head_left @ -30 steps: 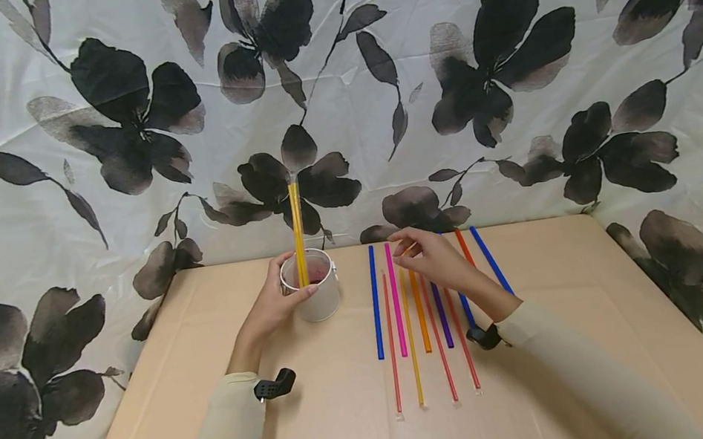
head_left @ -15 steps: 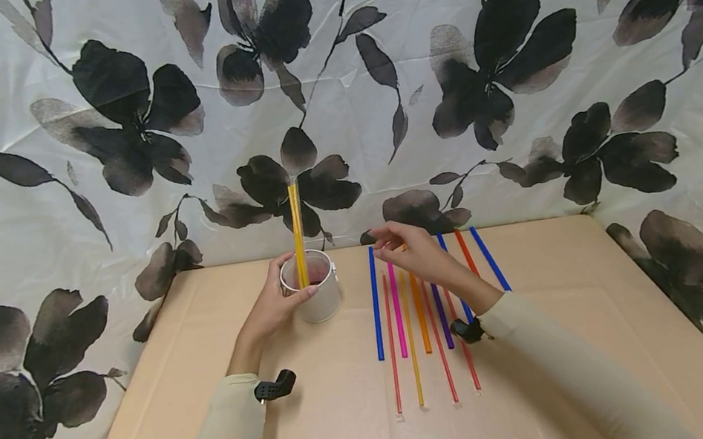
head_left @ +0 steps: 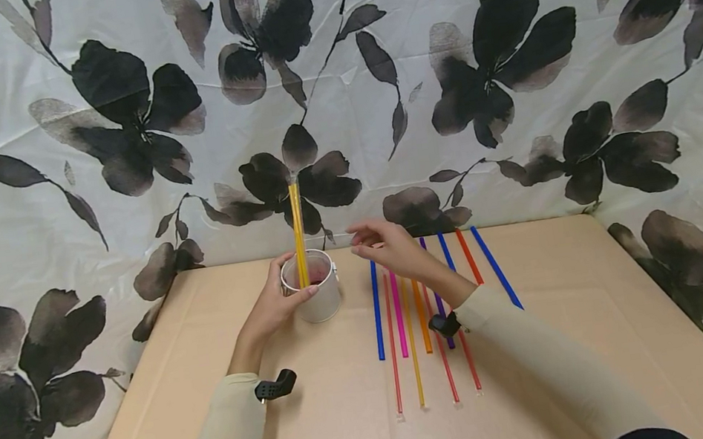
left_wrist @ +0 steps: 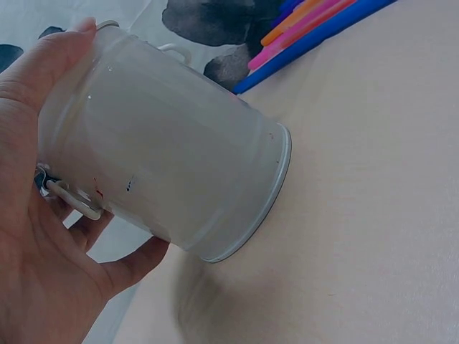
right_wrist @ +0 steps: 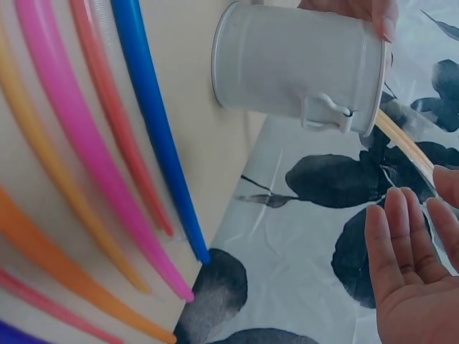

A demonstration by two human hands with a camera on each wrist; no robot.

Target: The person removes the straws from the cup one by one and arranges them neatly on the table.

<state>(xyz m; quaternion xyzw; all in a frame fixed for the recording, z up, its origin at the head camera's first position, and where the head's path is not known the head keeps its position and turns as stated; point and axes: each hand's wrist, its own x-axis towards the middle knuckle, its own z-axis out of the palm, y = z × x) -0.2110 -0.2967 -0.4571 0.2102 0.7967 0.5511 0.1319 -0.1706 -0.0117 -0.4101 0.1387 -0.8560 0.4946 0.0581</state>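
Observation:
My left hand (head_left: 275,298) grips a small white metal pail (head_left: 324,300), its fingers wrapped around the left side. Out of the pail stand yellow straws (head_left: 298,234), upright, with clear wrapping at the top. In the left wrist view the pail (left_wrist: 165,143) has small paint-like specks. My right hand (head_left: 389,248) hovers over the far ends of the row, to the right of the pail; its fingers are extended and hold nothing in the right wrist view. Beneath it lie a blue straw (head_left: 376,321), a magenta straw (head_left: 400,325) and an orange straw (head_left: 423,322).
Thin wrapped straws, one red (head_left: 395,371) and one yellow (head_left: 417,375), lie between the thicker ones. Farther right are a red straw (head_left: 468,255) and a blue straw (head_left: 496,266). Floral cloth (head_left: 398,168) rises behind the table's (head_left: 325,418) far edge.
My right hand has moved left over the straws' far ends, toward the pail, uncovering more of the straws on the right. The left hand and pail have stayed in place.

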